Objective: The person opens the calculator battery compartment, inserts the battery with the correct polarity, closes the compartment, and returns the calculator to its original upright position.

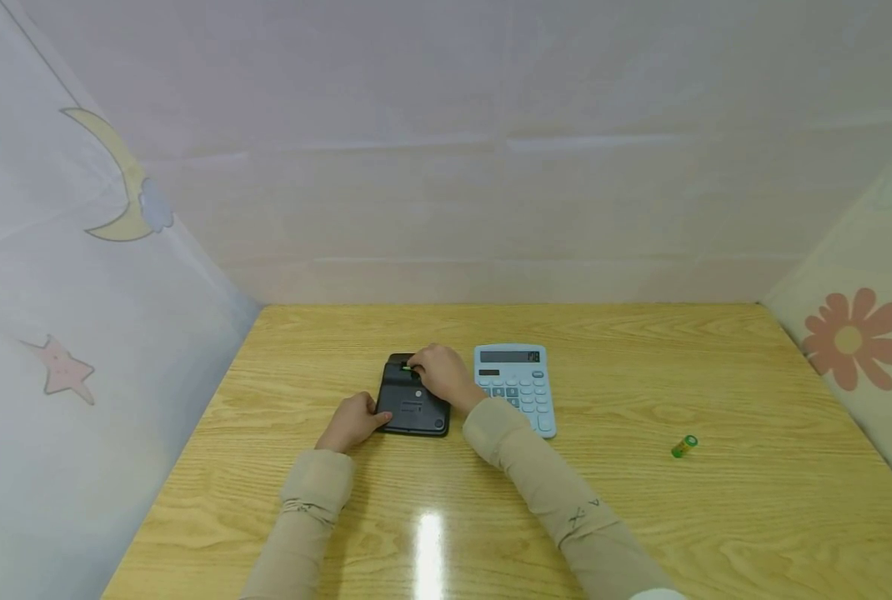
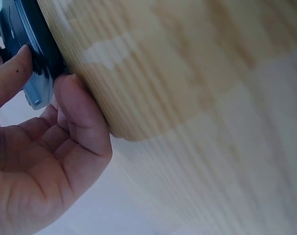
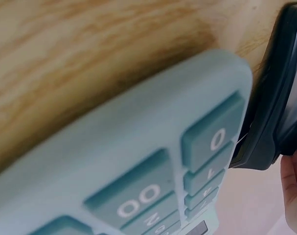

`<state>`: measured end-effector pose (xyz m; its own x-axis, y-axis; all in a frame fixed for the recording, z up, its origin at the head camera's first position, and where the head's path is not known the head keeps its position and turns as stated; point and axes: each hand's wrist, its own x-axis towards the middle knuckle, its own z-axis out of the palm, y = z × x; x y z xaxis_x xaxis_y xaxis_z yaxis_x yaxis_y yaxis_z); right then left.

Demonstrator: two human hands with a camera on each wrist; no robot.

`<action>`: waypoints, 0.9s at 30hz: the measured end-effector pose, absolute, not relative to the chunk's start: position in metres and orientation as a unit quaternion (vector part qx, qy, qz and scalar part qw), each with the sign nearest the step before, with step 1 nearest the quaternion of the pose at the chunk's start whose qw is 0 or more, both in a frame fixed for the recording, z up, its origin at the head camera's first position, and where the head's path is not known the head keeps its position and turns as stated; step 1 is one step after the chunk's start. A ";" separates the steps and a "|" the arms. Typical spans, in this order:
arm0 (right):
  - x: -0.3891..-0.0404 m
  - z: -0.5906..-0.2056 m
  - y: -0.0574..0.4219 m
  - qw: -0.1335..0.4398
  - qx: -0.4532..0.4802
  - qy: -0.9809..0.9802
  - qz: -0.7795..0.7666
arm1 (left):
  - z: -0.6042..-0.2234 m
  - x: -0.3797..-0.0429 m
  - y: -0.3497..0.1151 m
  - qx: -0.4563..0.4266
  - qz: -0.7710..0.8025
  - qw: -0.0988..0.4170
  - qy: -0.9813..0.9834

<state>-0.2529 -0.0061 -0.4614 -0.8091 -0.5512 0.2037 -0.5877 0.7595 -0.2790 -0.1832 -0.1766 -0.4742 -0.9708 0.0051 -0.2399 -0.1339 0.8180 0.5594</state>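
Observation:
A black calculator lies face down on the wooden table, its battery compartment uncovered at the far end. My left hand grips its near left corner, thumb on the back face and fingers curled against the side edge. Over the compartment, my right hand has its fingertips on a small green battery, mostly hidden by the fingers. Only part of the right hand shows in the right wrist view, beside the black casing.
Just right of the black calculator, a light blue calculator lies face up, partly under the right forearm. A loose green battery lies farther right on the table. Printed cloth hangs behind and at both sides.

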 end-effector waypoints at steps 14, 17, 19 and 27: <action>-0.251 -0.459 -0.004 0.048 0.311 -0.936 0.155 | -0.474 -0.183 -0.176 -0.037 0.298 0.116 0.947; -0.251 -0.460 -0.004 0.052 0.318 -0.937 0.136 | -0.474 -0.184 -0.176 -0.040 0.296 0.116 0.947; -0.252 -0.462 -0.004 0.053 0.320 -0.937 0.128 | -0.474 -0.184 -0.176 -0.042 0.295 0.117 0.947; -0.252 -0.464 -0.005 0.050 0.329 -0.938 0.100 | -0.473 -0.183 -0.176 -0.039 0.295 0.119 0.947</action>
